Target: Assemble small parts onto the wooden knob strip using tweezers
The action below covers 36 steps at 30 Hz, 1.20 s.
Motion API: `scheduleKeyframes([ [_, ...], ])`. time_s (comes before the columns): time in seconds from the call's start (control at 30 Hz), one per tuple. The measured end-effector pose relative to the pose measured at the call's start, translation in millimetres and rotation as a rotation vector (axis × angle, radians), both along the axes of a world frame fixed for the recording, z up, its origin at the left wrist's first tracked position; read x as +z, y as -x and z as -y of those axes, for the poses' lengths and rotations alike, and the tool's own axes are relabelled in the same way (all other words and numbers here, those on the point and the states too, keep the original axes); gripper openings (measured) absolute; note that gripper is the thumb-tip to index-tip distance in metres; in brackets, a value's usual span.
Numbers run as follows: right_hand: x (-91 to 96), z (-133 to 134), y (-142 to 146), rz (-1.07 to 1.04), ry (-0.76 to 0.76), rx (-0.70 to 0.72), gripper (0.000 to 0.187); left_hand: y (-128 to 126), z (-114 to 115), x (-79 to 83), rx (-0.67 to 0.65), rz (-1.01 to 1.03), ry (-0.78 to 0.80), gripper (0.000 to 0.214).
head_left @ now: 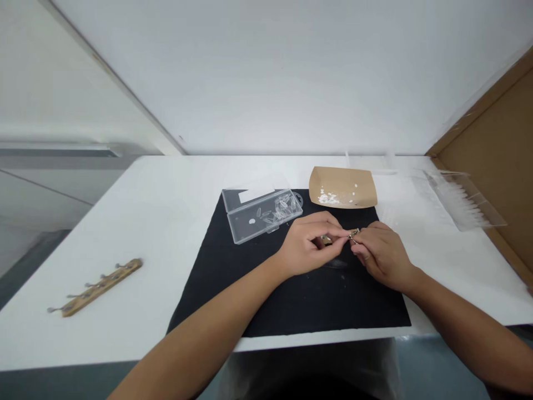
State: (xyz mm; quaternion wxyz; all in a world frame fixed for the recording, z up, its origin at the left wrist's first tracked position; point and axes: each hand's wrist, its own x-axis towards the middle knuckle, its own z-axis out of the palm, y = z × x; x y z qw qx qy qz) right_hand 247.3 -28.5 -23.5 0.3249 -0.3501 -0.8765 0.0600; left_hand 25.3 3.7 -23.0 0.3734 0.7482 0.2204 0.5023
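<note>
My left hand (pixel 314 241) is closed in a pinch, its fingertips meeting the front of my right hand (pixel 383 253). What it pinches is too small to make out. Wrapped in my right hand's fingers is a small shiny metal piece (pixel 353 234), mostly hidden, its kind unclear. Both hands are above a black cloth (pixel 291 303). Behind my left hand lies an opened clear plastic case (pixel 241 228) with several clear nail tips (pixel 286 205) in it. A brown paper tray (pixel 343 180) holding white bits (pixel 328 198) stands just beyond my hands.
On the white table (pixel 166 222), a wooden strip with several metal pegs (pixel 102 286) lies far left. Clear plastic holders (pixel 458 197) stand at right beside a brown board (pixel 499 139). A white wall (pixel 283 83) rises behind the table.
</note>
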Motion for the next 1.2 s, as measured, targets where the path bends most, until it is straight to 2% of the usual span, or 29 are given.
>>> scheduleKeyframes([
  [0.2,-0.1,2.0,2.4,0.041,-0.001,0.003,0.033,-3.2,0.9,-0.3,0.015,0.019,0.084,0.002],
  [0.33,0.0,2.8,3.4,0.056,-0.010,0.023,0.031,-4.7,2.3,-0.2,0.017,0.019,0.116,0.006],
  [0.53,1.6,2.9,4.7,0.067,0.003,0.028,0.031,-5.9,4.3,-0.1,0.055,-0.008,0.122,0.011],
  [0.8,1.1,2.4,1.8,0.056,0.060,0.027,0.030,-5.5,3.7,0.0,0.041,-0.015,0.107,0.005],
  [1.2,0.2,2.6,1.7,0.071,0.011,0.029,0.028,-5.6,2.6,-3.8,0.035,-0.030,0.066,0.006],
])
